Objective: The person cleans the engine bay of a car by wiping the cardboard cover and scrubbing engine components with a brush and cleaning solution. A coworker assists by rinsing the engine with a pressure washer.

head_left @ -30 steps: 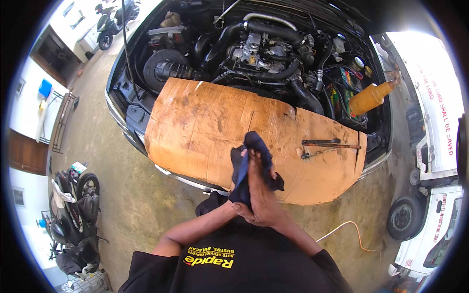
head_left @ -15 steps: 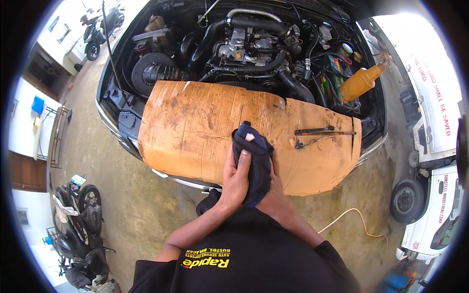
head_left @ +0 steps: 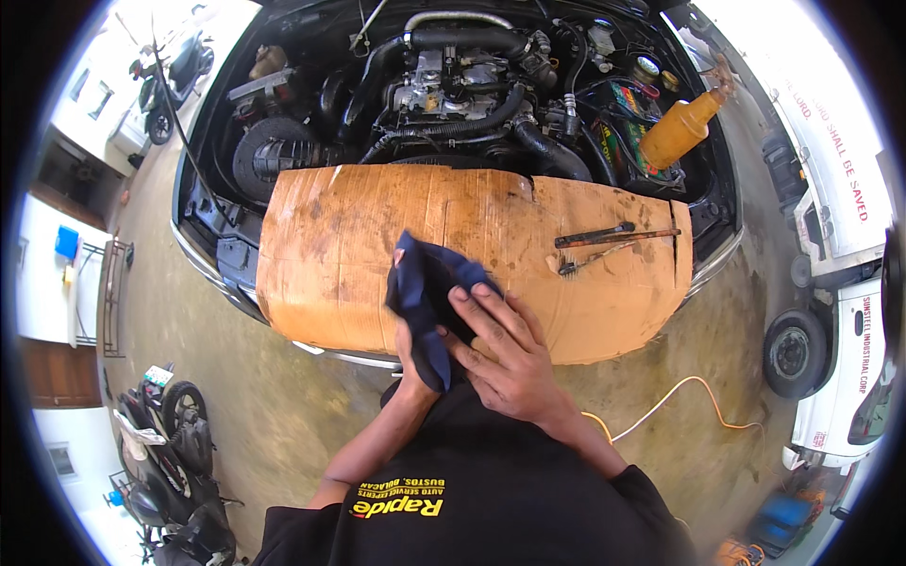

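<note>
A dark navy-black cloth (head_left: pixel 425 283) is bunched between my hands, above the near edge of a stained cardboard sheet (head_left: pixel 326 274). My left hand (head_left: pixel 413 370) is closed around its lower left side, with most of those fingers hidden behind the folds. From the right, my right hand (head_left: pixel 510 363) lies against the cloth, its fingers stretched out and slightly apart. To the right on the cardboard rest a dark-handled tool (head_left: pixel 595 236) and a thin brush (head_left: pixel 595 258) with dark bristles.
Beyond the cardboard is an open engine bay with an engine (head_left: pixel 458 85). A yellow-brown bottle (head_left: pixel 678 132) leans by the battery (head_left: pixel 613 137). Parked motorcycles (head_left: pixel 170 462) stand at left, a white truck (head_left: pixel 840 377) at right. An orange-white hose (head_left: pixel 684 382) crosses the floor.
The cloth has shifted left and been turned in my hands. My right hand has come round to its near side with its fingers spread. My left hand has moved slightly left and lower.
</note>
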A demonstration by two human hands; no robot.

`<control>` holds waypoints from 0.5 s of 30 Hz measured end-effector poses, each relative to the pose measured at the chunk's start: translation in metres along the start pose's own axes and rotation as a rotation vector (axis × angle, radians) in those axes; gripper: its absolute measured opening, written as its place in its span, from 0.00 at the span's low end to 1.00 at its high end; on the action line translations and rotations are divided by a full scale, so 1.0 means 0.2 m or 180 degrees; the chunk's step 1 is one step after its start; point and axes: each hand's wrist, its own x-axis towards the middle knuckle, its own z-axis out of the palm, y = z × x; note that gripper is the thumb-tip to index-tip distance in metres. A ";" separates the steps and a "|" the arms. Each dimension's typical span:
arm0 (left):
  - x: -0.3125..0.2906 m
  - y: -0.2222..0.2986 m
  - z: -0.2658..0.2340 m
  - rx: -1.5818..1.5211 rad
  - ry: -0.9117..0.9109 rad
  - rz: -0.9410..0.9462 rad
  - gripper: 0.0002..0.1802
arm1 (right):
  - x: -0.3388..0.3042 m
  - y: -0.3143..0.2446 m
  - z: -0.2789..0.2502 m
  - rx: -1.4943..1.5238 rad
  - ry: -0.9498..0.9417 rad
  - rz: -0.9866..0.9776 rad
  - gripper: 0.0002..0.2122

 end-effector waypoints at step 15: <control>0.12 -0.03 0.00 -0.0564 -0.1553 -0.0527 0.35 | 0.04 0.00 -0.01 -0.0123 0.0653 -0.0037 0.29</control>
